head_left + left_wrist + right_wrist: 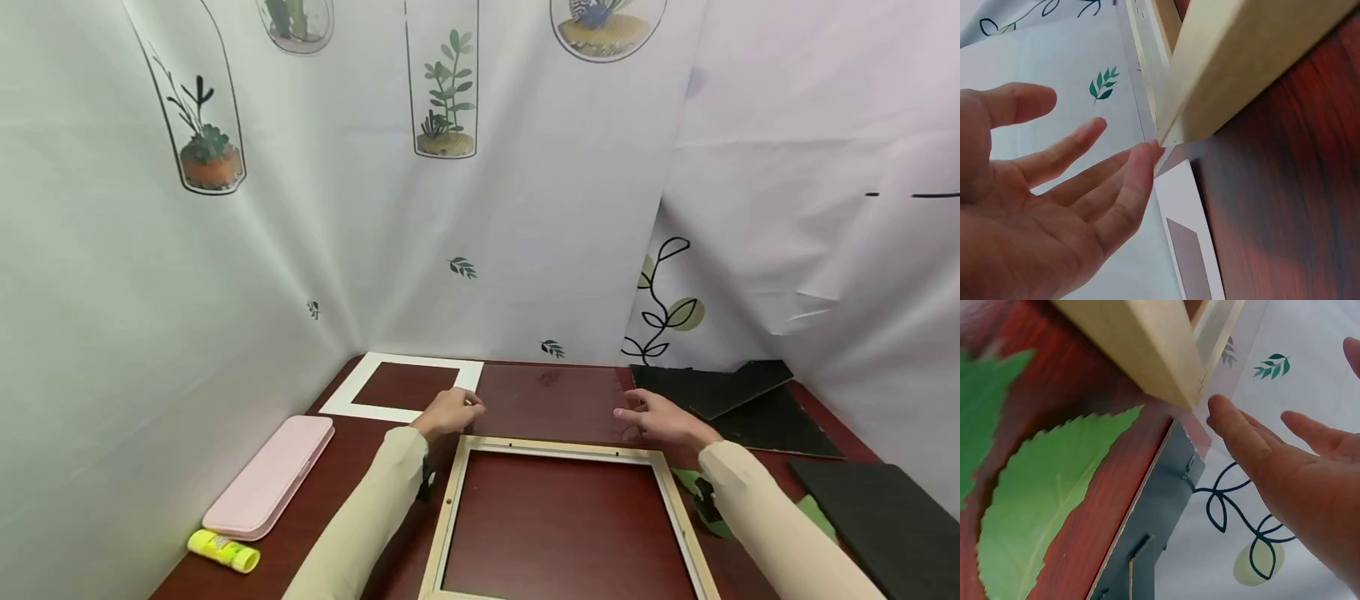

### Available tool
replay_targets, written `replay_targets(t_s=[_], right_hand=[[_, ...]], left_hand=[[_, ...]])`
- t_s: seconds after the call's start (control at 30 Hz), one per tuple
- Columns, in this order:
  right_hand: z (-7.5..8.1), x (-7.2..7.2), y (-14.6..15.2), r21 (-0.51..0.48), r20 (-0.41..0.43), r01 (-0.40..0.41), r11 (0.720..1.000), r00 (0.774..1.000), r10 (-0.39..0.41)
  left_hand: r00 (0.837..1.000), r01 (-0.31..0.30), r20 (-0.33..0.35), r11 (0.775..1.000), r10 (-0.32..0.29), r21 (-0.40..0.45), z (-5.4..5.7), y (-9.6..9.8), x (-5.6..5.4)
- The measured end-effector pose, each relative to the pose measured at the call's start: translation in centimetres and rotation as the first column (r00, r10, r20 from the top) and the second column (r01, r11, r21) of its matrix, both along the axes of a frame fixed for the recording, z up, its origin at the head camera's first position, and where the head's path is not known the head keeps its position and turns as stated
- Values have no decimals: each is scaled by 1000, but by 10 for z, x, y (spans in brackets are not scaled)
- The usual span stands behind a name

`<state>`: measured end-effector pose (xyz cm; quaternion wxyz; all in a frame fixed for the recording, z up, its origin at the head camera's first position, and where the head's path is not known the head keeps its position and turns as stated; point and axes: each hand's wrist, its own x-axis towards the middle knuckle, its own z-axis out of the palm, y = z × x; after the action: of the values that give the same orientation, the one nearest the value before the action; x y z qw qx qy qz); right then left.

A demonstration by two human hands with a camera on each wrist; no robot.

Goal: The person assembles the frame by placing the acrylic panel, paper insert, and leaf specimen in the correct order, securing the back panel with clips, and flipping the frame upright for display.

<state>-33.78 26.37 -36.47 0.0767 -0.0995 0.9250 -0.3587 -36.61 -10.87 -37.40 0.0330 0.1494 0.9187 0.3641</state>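
Note:
A clear flat sheet (pixel 551 404) lies at the back of the table, just beyond a light wooden picture frame (pixel 449 517). My left hand (pixel 452 410) is at the sheet's left edge; in the left wrist view its fingers (pixel 1125 206) are spread and loosely extended, with fingertips overlapping the frame's corner. On the other side, my right hand (pixel 663 417) reaches over the sheet's right edge, palm inward. Its fingers (pixel 1241 434) are extended in the right wrist view, and nothing is gripped. A white mat border (pixel 386 412) lies left of the sheet, partly behind the left hand.
To the right lie a black backing board (pixel 772 425) with a stand flap (pixel 750 387), another black board (pixel 885 508) and green leaves (pixel 1054 494). A pink case (pixel 270 477) and a yellow glue stick (pixel 223 551) lie at left. Patterned cloth (pixel 525 233) hangs behind.

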Motion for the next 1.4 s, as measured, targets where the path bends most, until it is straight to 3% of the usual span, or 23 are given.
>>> replay_targets(t_s=[0.2, 0.4, 0.6, 0.7, 0.8, 0.93, 1.07, 1.13, 1.3, 1.4], right_hand=[[-6, -9, 2, -52, 63, 2, 999, 998, 1], [-13, -14, 6, -109, 102, 65, 992, 993, -54], [-15, -15, 6, -169, 136, 106, 980, 987, -83], [-14, -15, 5, -203, 164, 139, 969, 981, -106], [-13, -15, 4, -236, 188, 172, 957, 974, -128], [-12, -16, 5, -270, 204, 200, 942, 968, -147], [-11, -18, 4, -270, 205, 214, 939, 965, -161], [-11, -19, 4, -265, 202, 214, 940, 966, -163], [-8, -18, 6, -275, 205, 207, 939, 967, -153], [-8, -17, 6, -297, 215, 189, 936, 968, -127]], left_hand=[[996, 13, 91, 1000, -11, -23, -1, 5, -9], [985, 62, 160, 998, -60, -10, -2, 9, -18], [982, -22, 189, 997, 7, 77, -4, 15, -21], [975, -84, 216, 984, 49, 156, -6, 17, -23], [958, -171, 271, 945, 93, 278, -8, 19, -26], [928, -280, 347, 863, 133, 420, -12, 19, -30], [909, -329, 396, 804, 129, 495, -15, 17, -32], [909, -328, 402, 787, 112, 522, -16, 15, -32], [931, -252, 364, 758, 21, 601, -10, 18, -37], [931, -222, 363, 740, -32, 635, -9, 18, -37]])
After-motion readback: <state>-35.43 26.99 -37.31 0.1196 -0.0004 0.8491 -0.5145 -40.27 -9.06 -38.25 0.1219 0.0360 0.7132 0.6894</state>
